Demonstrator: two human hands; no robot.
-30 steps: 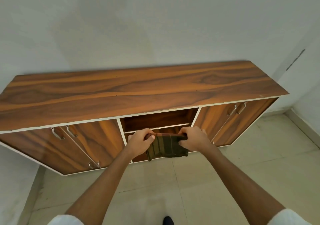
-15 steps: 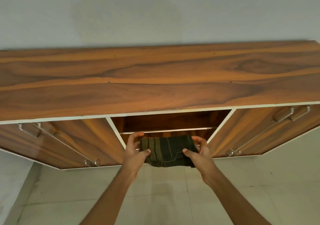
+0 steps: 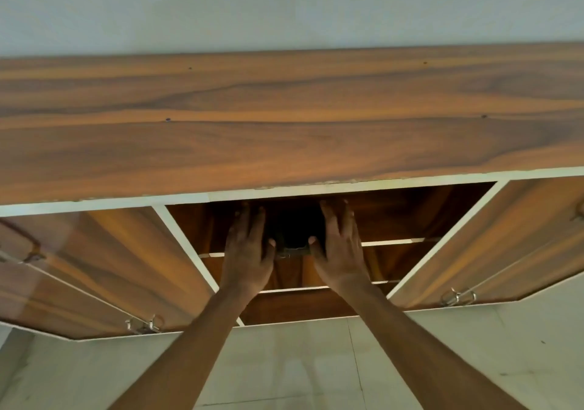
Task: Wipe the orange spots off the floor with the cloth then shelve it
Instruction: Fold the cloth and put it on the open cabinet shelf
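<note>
The dark green striped cloth (image 3: 292, 235) lies folded in the shadow of the top compartment of the cabinet's open middle bay, resting on the upper shelf board (image 3: 392, 241). My left hand (image 3: 248, 251) and my right hand (image 3: 339, 248) reach into that compartment on either side of it, fingers stretched forward. Both thumbs press on the cloth's front edge. Most of the cloth is dark and hard to make out. No orange spots show on the visible floor (image 3: 300, 371).
The long wood-grain cabinet top (image 3: 284, 125) overhangs the bay just above my hands. Closed doors with metal handles flank the bay on the left (image 3: 143, 326) and on the right (image 3: 456, 295). A lower shelf (image 3: 294, 289) sits beneath. A pale wall stands behind.
I have moved closer to the cabinet. Both hands carried the cloth from in front of the bay up and forward into the top compartment.
</note>
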